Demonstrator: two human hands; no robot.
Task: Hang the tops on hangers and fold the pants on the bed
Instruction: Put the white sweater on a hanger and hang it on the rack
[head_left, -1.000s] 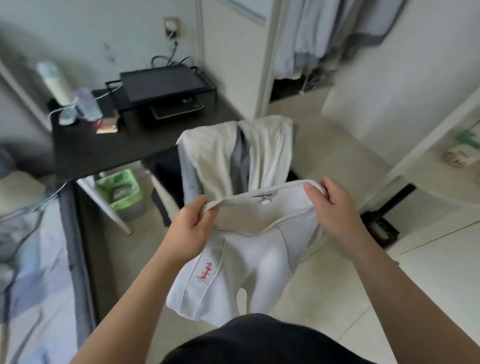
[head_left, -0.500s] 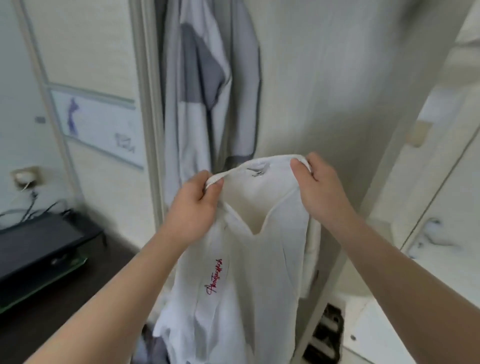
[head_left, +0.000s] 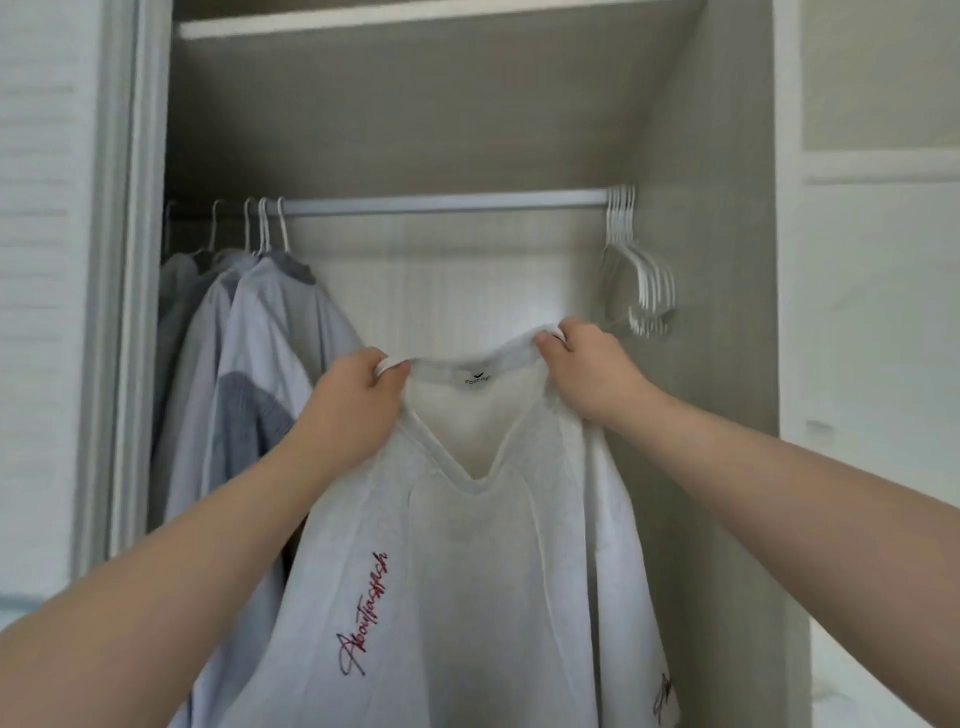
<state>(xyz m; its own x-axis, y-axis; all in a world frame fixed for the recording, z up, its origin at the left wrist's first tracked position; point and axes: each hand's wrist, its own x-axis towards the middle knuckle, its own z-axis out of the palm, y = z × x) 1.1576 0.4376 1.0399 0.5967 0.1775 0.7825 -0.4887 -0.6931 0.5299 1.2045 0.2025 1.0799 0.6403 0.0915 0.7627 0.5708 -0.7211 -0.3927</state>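
A white V-neck top (head_left: 467, 597) is held up in front of an open wardrobe (head_left: 717, 312), spread between both hands at its collar and hanging free below them. The left hand (head_left: 358, 395) grips the collar's left end, fingers curled round the ribbed band with the thumb on the near side; the right hand (head_left: 592, 374) grips the collar's right end in the same way, sitting a little higher. Between the hands the back of the neckline stretches taut, showing a small white label (head_left: 477, 378) inside, and the front V dips below it. Red script embroidery (head_left: 363, 618) runs slantwise on the chest under the left forearm, and another bit of red script (head_left: 665, 701) shows near the garment's lower right edge. Behind the top, a pale clothes rail (head_left: 441, 202) crosses the wardrobe. At its left end several light grey and blue-grey tops (head_left: 260, 332) hang on white hangers, close together. At its right end a bunch of empty white hangers (head_left: 639, 280) hangs packed tight, just above and behind the right hand. A shelf (head_left: 415, 21) spans the wardrobe above the rail.
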